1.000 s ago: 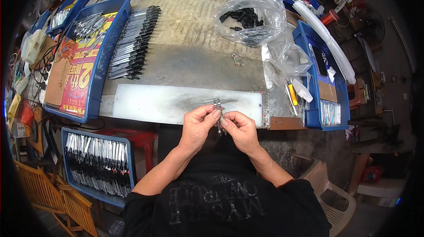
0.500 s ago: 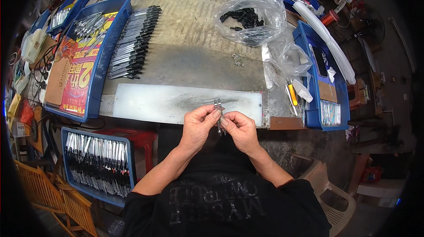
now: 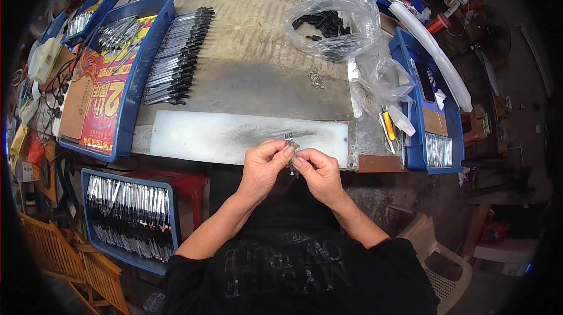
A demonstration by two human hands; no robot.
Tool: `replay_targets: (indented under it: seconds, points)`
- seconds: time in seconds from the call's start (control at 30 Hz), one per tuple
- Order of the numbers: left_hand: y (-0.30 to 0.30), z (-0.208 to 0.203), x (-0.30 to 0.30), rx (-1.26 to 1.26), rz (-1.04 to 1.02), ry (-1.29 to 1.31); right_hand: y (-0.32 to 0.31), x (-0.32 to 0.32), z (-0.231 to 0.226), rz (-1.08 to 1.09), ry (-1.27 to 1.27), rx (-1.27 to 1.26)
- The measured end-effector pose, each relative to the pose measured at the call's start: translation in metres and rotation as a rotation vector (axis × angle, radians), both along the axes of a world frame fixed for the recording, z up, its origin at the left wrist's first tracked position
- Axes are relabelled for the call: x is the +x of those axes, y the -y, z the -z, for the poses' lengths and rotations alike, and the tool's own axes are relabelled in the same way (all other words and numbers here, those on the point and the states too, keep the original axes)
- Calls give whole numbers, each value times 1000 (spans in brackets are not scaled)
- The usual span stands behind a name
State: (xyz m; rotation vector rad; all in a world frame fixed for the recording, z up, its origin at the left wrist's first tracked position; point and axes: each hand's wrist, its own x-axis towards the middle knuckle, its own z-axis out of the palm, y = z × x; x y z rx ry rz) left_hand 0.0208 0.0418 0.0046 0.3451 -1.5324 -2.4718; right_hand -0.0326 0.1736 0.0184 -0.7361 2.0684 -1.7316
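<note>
My hands meet above the front edge of a long whitish board [image 3: 193, 136]. Thumb and fingers of my left hand [image 3: 262, 169] are closed around slim dark-and-silver pens [image 3: 289, 138], held upright side by side; I seem to see two clip ends, but fingers cover most of them. My right hand [image 3: 321, 174] pinches the same pens from the other side, lower down. Beyond the board, a small heap of tiny metal parts [image 3: 316, 79] lies on the worktable [image 3: 246, 89]. A long row of clear pens with black ends [image 3: 176, 60] lies to the left.
A clear plastic bag [image 3: 366, 24] holds black pen parts [image 3: 325, 23]. At right are a yellow-handled tool [image 3: 387, 126] and a blue tray [image 3: 416, 153] with a phone. Another blue tray [image 3: 126, 133] stands left; a pen-filled crate [image 3: 170, 197] sits below, beside a red stool [image 3: 196, 189].
My hands stay almost in place, with only a slight shift of the fingers on the pens. A person's hand at the far upper left has moved a little.
</note>
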Motion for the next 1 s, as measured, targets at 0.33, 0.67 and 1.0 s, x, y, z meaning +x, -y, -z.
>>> replay_targets:
  seconds: [0.33,0.67,1.0]
  points:
    - [5,-5,-1,-116,54,25,3,0,-8,-7,-263,115]
    - [4,2,-1,-150,22,10,4,-3,-11,-24,-280,143]
    - [16,-20,2,-490,159,-44,-9,-41,-36,-199,-320,150]
